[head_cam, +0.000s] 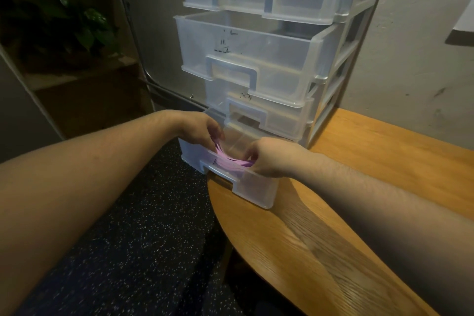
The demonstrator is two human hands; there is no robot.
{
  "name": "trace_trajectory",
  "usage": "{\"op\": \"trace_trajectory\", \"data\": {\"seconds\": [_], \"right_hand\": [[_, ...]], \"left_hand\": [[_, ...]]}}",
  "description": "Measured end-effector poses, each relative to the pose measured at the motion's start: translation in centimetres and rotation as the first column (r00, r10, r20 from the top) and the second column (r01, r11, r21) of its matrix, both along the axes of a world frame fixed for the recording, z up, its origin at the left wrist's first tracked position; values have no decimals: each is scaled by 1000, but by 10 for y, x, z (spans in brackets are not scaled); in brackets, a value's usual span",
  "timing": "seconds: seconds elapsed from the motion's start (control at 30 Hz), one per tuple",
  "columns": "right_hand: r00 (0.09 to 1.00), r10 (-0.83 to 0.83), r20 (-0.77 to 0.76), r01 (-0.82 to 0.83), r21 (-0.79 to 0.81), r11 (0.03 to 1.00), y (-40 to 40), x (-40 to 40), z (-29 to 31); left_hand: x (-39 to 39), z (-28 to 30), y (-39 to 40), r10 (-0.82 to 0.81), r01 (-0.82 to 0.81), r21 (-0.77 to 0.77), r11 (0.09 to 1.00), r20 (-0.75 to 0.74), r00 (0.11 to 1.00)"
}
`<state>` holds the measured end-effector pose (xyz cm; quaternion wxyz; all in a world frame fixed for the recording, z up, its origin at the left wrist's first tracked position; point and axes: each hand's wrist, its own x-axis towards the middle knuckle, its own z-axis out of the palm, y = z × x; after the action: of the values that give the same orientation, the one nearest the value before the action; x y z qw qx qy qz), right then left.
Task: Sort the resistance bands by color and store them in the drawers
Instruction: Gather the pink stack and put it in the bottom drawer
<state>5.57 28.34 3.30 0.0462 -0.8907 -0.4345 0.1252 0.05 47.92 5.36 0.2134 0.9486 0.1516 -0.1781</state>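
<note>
A clear plastic drawer unit [331, 90] stands on the wooden table [384, 151]. Its bottom drawer [256, 192] is pulled far out over the table's edge. Inside that drawer hang purple resistance bands [232, 160], stretched in a sagging bunch between my hands. My left hand [200, 131] pinches their left end above the drawer. My right hand [266, 156] grips their right end at the drawer's front rim. The bands' ends are hidden by my fingers.
Two upper drawers [243, 59] stand partly pulled out with nothing visible inside. Left of the unit are a dark shelf with a green plant [84, 25] and a speckled dark floor [143, 238]. A pale wall [410, 46] is behind the table.
</note>
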Motion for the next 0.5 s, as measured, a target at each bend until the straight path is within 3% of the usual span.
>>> {"op": "trace_trajectory", "data": {"seconds": [0.2, 0.5], "right_hand": [[997, 69, -46, -71, -36, 997, -1, 0, 6], [991, 128, -25, -118, 255, 960, -38, -4, 20]], "left_hand": [[-7, 8, -4, -4, 0, 46, 999, 101, 995], [-33, 22, -29, -92, 92, 18, 996, 363, 927]]}}
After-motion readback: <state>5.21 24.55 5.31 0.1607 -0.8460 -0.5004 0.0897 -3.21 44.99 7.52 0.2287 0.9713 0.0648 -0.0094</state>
